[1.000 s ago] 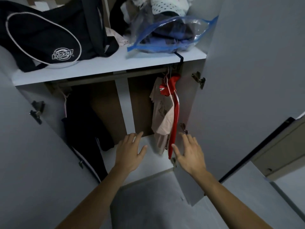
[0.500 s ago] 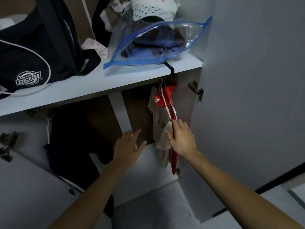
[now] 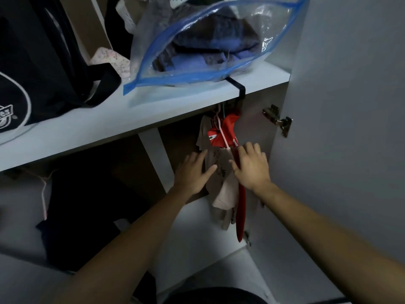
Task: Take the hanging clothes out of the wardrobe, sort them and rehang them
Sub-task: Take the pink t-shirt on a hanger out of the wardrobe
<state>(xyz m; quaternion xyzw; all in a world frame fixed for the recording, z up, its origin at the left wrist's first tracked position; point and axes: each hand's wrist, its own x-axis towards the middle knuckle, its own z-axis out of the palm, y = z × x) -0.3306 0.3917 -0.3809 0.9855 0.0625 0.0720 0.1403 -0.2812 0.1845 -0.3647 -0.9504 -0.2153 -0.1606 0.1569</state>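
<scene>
A red garment (image 3: 225,133) and a beige garment (image 3: 223,194) hang close together on hangers at the right end of the wardrobe, under the white shelf (image 3: 109,126). My left hand (image 3: 194,172) is spread flat against the left side of the beige garment. Over the red garment lies my right hand (image 3: 252,166), fingers apart, holding nothing. A dark garment (image 3: 83,207) hangs on a pale hanger in the left compartment.
The shelf holds a black bag (image 3: 43,69) and a clear blue-edged bag of folded clothes (image 3: 210,42). The open right door (image 3: 350,128) with its metal hinge (image 3: 278,120) stands close beside my right arm. A white divider (image 3: 156,156) splits the wardrobe.
Both hands have moved up and into the wardrobe, from below the garments onto them. The right hand slid up the red garment, and the view has come closer.
</scene>
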